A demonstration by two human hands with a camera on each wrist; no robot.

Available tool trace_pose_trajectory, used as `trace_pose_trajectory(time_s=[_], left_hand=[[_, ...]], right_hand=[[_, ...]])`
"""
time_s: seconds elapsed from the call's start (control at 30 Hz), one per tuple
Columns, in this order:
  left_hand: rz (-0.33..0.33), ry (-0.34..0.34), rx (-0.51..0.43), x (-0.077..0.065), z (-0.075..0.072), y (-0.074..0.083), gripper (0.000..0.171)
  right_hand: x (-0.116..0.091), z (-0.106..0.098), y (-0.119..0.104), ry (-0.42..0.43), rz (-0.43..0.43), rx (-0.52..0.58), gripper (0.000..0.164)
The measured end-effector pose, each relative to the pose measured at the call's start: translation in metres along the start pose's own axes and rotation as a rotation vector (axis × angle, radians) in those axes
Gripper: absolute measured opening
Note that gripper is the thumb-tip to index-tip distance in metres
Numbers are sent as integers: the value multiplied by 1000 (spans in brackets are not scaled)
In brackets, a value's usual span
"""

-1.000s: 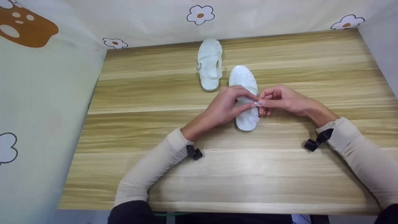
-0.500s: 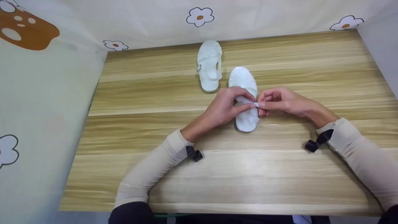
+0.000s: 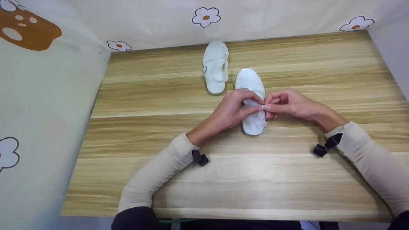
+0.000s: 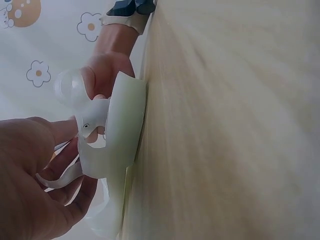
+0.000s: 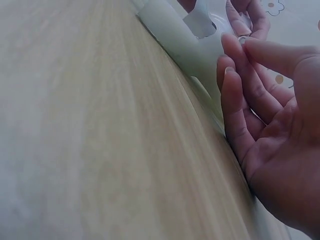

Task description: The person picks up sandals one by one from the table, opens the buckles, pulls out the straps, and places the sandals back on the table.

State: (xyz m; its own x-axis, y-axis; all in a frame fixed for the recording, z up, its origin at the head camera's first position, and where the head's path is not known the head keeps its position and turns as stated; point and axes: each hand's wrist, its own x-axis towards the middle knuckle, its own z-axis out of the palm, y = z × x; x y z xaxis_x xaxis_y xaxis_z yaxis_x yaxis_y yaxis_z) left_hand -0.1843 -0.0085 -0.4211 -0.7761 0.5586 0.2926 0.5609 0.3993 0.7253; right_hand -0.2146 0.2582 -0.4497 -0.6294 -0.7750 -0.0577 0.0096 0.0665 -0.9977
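Note:
A white sandal [image 3: 250,80] lies sole down on the wooden table, its toe pointing away. Over its right edge both hands meet. My left hand [image 3: 228,108] reaches across the sandal and pinches its strap between thumb and forefinger; in the left wrist view, the strap [image 4: 65,176] curves among the fingers. From the right, my right hand [image 3: 292,103] pinches the small shiny buckle [image 3: 263,106] at the strap, fingertips touching or nearly touching those of the left. Fingertips mostly cover the buckle, so how the strap sits in it is hidden.
A second white sandal [image 3: 215,68], with a buckle on its left side, lies farther back and to the left. Behind the wooden table [image 3: 223,179] hangs a pale cloth with flowers [image 3: 206,17]. Pale walls bound the left and right sides.
Both hands stay at the same spot on the sandal. The right thumb has shifted slightly left, and less of the shiny buckle shows between the fingertips.

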Motion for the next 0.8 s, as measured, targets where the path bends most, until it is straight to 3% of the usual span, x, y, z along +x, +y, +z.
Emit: trace_pose_trajectory(time_s=[0.33,0.57,0.8], left_hand=[[4,-28,-23,0,-4,-4,16],[23,-45,-32,0,-8,-5,13],[14,-67,-21,1,-9,-3,15]], right_hand=[[3,1,-1,54,58,9,11],[2,-1,-1,49,58,-27,29],[1,-2,0,44,54,-26,20]])
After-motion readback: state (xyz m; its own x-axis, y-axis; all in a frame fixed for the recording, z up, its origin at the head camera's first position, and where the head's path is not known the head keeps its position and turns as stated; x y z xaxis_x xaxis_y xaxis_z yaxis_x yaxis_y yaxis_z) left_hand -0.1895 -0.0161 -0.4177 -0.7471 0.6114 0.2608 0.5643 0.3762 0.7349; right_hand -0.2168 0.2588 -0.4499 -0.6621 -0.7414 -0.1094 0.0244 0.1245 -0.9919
